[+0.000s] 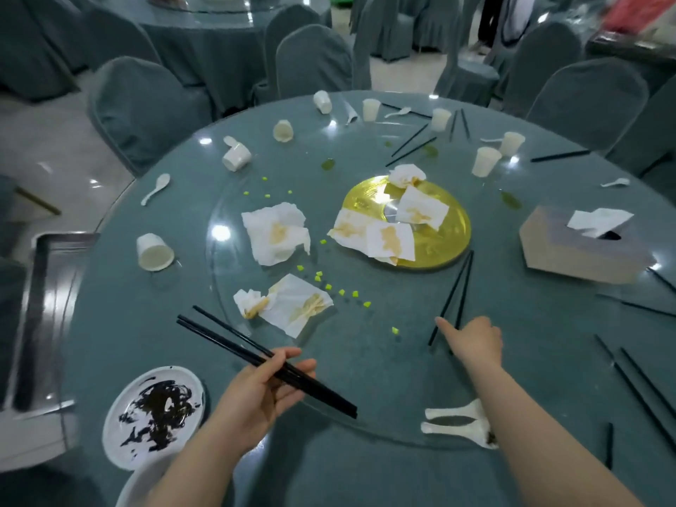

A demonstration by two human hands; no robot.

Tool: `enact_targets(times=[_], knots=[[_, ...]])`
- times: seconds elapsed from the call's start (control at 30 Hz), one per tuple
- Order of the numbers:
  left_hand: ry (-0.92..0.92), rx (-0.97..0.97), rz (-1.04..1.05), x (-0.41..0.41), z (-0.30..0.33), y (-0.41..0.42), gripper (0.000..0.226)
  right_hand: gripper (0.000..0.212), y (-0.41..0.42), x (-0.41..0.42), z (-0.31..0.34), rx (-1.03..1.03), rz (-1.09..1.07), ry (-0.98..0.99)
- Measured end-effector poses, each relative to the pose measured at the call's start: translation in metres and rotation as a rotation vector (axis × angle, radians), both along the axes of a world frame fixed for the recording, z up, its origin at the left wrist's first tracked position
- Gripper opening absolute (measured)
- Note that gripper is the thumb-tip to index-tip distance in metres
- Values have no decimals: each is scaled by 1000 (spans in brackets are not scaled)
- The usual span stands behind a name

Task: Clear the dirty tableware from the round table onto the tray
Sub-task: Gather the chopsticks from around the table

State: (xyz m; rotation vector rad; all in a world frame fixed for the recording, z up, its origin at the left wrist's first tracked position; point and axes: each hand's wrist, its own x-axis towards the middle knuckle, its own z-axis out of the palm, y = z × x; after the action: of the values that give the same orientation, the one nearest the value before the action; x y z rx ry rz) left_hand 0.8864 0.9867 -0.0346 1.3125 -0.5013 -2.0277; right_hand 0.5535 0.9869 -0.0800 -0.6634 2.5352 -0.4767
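The left hand (263,387) has its fingers and thumb curled round a bundle of long black chopsticks (256,354), held level above the table. The right hand (475,340) reaches forward, forefinger out and the other fingers bent, onto the near ends of a second black chopstick pair (455,294); whether it has them pinched yet I cannot tell. That pair lies on the clear glass turntable (365,429), so a push could slide the sticks or turn the glass away from the fingers (and a loose left grip could let the bundle splay). Just outside the left hand sits a white plate smeared with dark sauce (120,426); near the right forearm lie two white ceramic spoons (457,422). Beyond both hands are stained napkins, overturned white cups and a yellow disc on the round teal-clothed table (365,477). Far left of the left hand, what looks like the steel tray (40,287) waits beside covered chairs.
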Motion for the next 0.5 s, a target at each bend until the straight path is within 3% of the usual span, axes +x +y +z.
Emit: enact_targets(times=[0.1,0.23,0.43,0.5], knots=[[-31,20,27,2,-7,-4,24,80,-13,-5,-8,56,-3,36],[-25,41,58,0,-9,-4,24,44,-20,-7,-16,14,14,35],[30,103,127,-1,-6,4,21,12,-22,-13,-10,84,83,7],[43,115,147,1,-3,6,20,12,-21,-12,-7,102,87,-10]])
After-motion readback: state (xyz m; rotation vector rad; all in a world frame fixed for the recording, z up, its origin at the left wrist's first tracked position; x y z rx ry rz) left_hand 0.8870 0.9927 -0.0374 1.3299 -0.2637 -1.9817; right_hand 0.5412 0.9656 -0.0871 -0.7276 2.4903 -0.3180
